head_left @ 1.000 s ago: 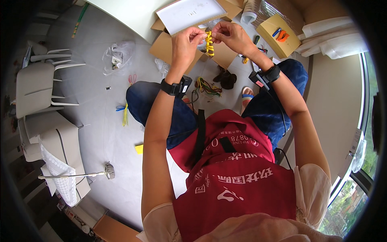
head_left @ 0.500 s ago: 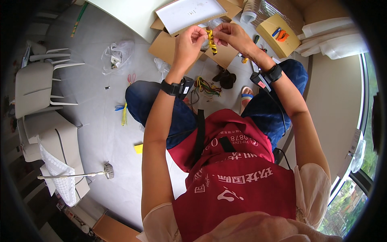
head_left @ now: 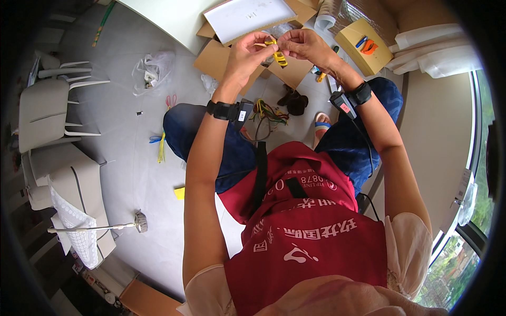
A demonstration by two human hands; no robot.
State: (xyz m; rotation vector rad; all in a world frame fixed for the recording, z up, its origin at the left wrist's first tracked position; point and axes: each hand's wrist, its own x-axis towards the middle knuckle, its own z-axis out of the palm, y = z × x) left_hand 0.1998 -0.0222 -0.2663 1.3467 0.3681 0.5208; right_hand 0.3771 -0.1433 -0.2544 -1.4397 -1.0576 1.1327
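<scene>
A short yellow coiled wire point(head_left: 280, 59) hangs between my two hands, its loops wound round one another. My left hand point(head_left: 248, 55) pinches its upper end between thumb and fingertips. Close beside it, my right hand point(head_left: 302, 47) is closed with thumb and finger at the other side of the coil. The fingertips hide part of the wire. Below my hands, a loose bundle of coloured wires point(head_left: 270, 113) lies on the floor next to a dark brown object point(head_left: 294, 102).
Ahead stand an open cardboard box point(head_left: 213, 60) with a white panel point(head_left: 250, 21) on top, and a yellowish box point(head_left: 365, 47) carrying an orange tool point(head_left: 369, 47). A plastic bag point(head_left: 153, 73), a yellow-and-blue wire bundle point(head_left: 161, 147) and chairs point(head_left: 47, 113) are at the left.
My left thumb has moved right onto the coil, and my left wrist has turned. The coil's lower end has shifted slightly right and up. My right hand has moved slightly.
</scene>
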